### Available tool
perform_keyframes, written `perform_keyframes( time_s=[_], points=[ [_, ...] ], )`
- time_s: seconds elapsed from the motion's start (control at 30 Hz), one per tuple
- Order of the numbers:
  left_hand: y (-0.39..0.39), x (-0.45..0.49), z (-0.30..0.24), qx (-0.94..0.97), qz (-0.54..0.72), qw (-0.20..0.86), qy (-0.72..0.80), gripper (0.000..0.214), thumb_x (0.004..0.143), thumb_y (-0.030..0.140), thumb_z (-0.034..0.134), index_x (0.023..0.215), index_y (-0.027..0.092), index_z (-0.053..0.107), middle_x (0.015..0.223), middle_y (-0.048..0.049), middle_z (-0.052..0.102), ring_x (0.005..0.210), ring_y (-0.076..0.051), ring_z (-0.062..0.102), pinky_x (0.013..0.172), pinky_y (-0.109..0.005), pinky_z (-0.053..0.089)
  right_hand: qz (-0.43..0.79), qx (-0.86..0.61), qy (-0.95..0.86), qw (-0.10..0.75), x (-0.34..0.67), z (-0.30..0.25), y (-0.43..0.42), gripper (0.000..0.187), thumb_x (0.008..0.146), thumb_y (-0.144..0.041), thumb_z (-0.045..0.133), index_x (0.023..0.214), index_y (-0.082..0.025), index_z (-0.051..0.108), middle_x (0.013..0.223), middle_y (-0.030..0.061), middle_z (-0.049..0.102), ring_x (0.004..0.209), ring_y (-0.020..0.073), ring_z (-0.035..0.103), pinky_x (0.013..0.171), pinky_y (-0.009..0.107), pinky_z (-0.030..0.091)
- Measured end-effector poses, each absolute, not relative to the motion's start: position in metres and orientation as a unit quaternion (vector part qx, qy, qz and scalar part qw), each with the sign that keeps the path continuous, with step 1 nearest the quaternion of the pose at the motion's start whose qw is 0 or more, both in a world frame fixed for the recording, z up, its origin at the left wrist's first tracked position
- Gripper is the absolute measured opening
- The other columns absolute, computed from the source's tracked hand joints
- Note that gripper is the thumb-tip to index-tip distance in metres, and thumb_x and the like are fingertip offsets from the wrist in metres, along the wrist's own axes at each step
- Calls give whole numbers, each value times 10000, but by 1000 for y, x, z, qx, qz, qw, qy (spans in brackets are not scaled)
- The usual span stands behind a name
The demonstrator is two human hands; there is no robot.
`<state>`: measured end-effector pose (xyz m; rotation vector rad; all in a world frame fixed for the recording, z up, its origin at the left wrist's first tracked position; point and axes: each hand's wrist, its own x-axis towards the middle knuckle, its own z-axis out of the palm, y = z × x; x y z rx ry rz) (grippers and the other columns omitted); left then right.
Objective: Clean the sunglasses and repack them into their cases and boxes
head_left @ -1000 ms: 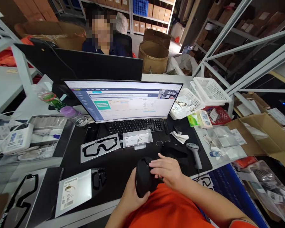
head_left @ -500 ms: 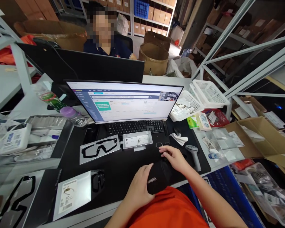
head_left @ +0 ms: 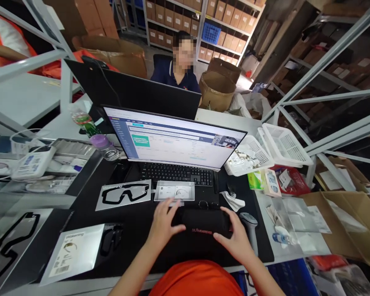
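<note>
A black glasses case point(head_left: 203, 224) with red lettering lies flat on the black desk mat point(head_left: 135, 230) in front of me. My left hand point(head_left: 163, 222) grips its left end, fingers spread over the top. My right hand point(head_left: 236, 238) holds its right end, fingers curled round the edge. Just beyond the case lie a pair of thin-framed glasses point(head_left: 208, 204) and a clear flat packet with a label point(head_left: 174, 191). A black keyboard point(head_left: 177, 173) sits under a lit monitor point(head_left: 175, 137).
A grey barcode scanner point(head_left: 249, 226) stands right of my right hand. White baskets point(head_left: 283, 144) and clear packets lie to the right; grey goggle-printed boxes point(head_left: 125, 194) and a purple-capped bottle point(head_left: 103, 146) to the left. A person in dark blue point(head_left: 177, 74) sits behind a second monitor.
The case went from upright in my left hand near my body to lying flat on the mat farther forward, with one hand at each end. The view tilted up and right.
</note>
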<state>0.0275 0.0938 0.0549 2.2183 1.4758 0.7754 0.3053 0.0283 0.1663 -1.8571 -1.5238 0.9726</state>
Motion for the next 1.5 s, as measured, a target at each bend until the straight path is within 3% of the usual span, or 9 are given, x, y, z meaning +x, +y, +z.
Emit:
perform_keyframes(
  time_s=[0.1, 0.3, 0.57, 0.8, 0.9, 1.03, 1.2, 1.37, 1.5],
  points=[
    [122, 16, 33, 732, 293, 125, 602, 293, 926, 160, 529, 1179, 148, 677, 1533, -227, 426, 1469, -456, 295, 1123, -702, 308, 340, -707, -528, 325, 337, 178, 35, 751, 758, -401, 765, 1423, -256, 448, 1445, 121, 508, 1288, 311, 538, 937, 404, 552],
    [111, 23, 13, 735, 327, 86, 587, 285, 957, 158, 475, 791, 203, 703, 1459, -108, 557, 1407, -338, 448, 1189, -589, 316, 394, -647, -475, 448, 358, 182, 51, 741, 713, -451, 826, 1334, -257, 469, 1256, 126, 656, 1173, 301, 633, 951, 412, 547],
    [-8, 11, 7, 692, 387, 36, 609, 170, 920, 190, 578, 877, 217, 741, 1455, -134, 516, 1294, -345, 540, 1008, -511, 531, 436, -618, -497, 426, 340, 169, 51, 628, 626, -423, 883, 1130, -234, 558, 990, 62, 695, 915, 254, 682, 762, 332, 560],
    [-66, 3, -4, 664, 365, 48, 651, 147, 934, 228, 566, 849, 212, 684, 1451, -132, 491, 1268, -333, 575, 958, -476, 577, 446, -622, -568, 303, 268, 129, 44, 537, 647, -443, 838, 1064, -198, 604, 1061, 98, 722, 826, 254, 694, 673, 337, 577],
    [-72, 8, -5, 636, 357, 54, 682, 70, 931, 258, 604, 910, 192, 615, 1478, -175, 425, 1314, -350, 544, 1006, -513, 553, 374, -626, -646, 227, 238, 109, 46, 445, 699, -410, 812, 1037, -162, 666, 1265, 178, 665, 968, 307, 701, 810, 405, 590],
    [-72, 12, -2, 596, 349, 62, 720, 311, 915, 304, 640, 1162, 173, 506, 1514, -233, 330, 1360, -375, 505, 1063, -579, 501, 224, -601, -759, 113, 217, 87, 45, 316, 848, -374, 714, 1017, -113, 767, 1576, 222, 386, 1360, 408, 477, 1107, 497, 429],
    [-70, 13, 3, 592, 300, 105, 741, 381, 884, 220, 609, 1249, 223, 497, 1552, -162, 340, 1386, -356, 490, 1031, -510, 546, 204, -549, -810, -17, 216, 77, 51, 298, 942, -312, 641, 1080, -89, 783, 1549, 209, 444, 1407, 390, 432, 1132, 501, 395],
    [-66, 14, 9, 600, 274, 108, 743, 452, 802, 201, 665, 1236, 218, 543, 1540, -192, 382, 1197, -377, 649, 763, -431, 651, 213, -544, -809, 62, 222, 73, 52, 143, 827, -250, 784, 742, -137, 766, 1510, 188, 498, 1338, 392, 508, 1102, 541, 431],
    [-67, 5, 26, 627, 295, 60, 719, 495, 775, 290, 755, 1233, 222, 581, 1511, -180, 432, 1348, -434, 506, 1003, -574, 539, 266, -549, -763, 211, 238, 54, 41, 181, 868, -270, 717, 727, -163, 678, 1421, 195, 530, 1189, 342, 625, 1026, 529, 514]
  ],
)
